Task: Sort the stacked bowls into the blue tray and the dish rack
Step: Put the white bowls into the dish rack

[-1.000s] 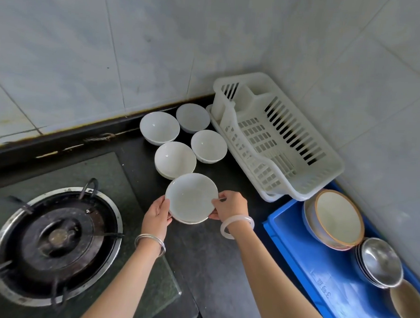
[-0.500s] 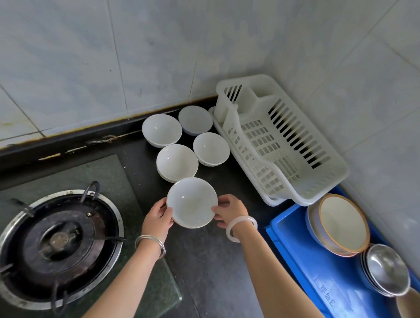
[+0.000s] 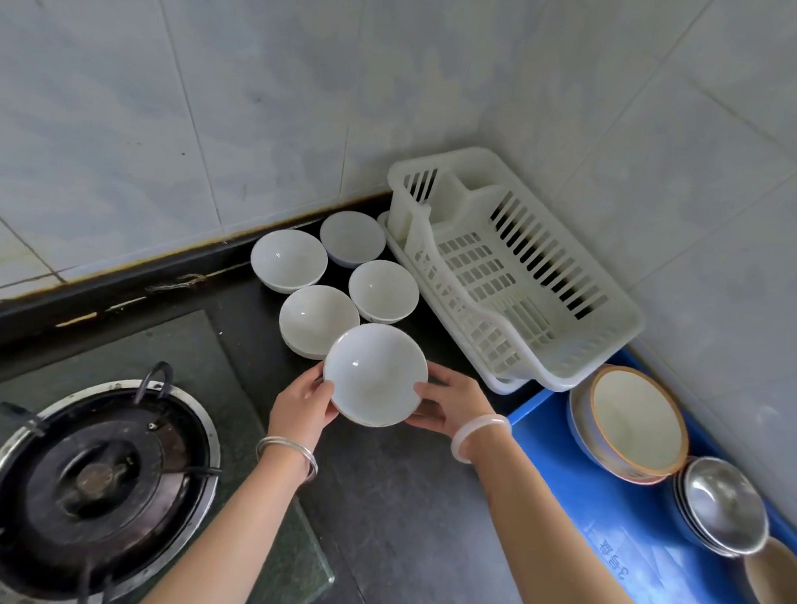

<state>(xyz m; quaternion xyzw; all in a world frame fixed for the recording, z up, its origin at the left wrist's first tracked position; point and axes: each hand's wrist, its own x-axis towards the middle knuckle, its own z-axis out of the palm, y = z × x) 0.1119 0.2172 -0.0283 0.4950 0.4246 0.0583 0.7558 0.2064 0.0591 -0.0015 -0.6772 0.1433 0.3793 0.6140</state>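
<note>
**Both Hands on a White Bowl, Dish Rack Waiting Empty**

You held a white bowl [image 3: 375, 375] between both hands, raised clear of the dark counter [image 3: 403, 503]. Your left hand [image 3: 304, 405] gripped its left rim, thumb over the edge; your right hand [image 3: 451, 405] closed on the right rim, fingers curled beneath. Just beyond your hands stood four more white bowls [image 3: 319, 318], at least the nearest looking like a stack. To the right of your right hand and farther off sat the white dish rack [image 3: 505, 280], nothing in it. Close by your right wrist began the blue tray [image 3: 615, 539], already carrying a large orange-rimmed bowl [image 3: 634, 421], stacked steel bowls [image 3: 720, 503] and a tan bowl [image 3: 778, 589] at the edge of view. To place this one well, you probably needed to keep the bowl level, carry it right over the rack's low front wall, and lower it before letting go. The glazed surface looked slick, so a one-handed release over the counter risked a chip.
</note>
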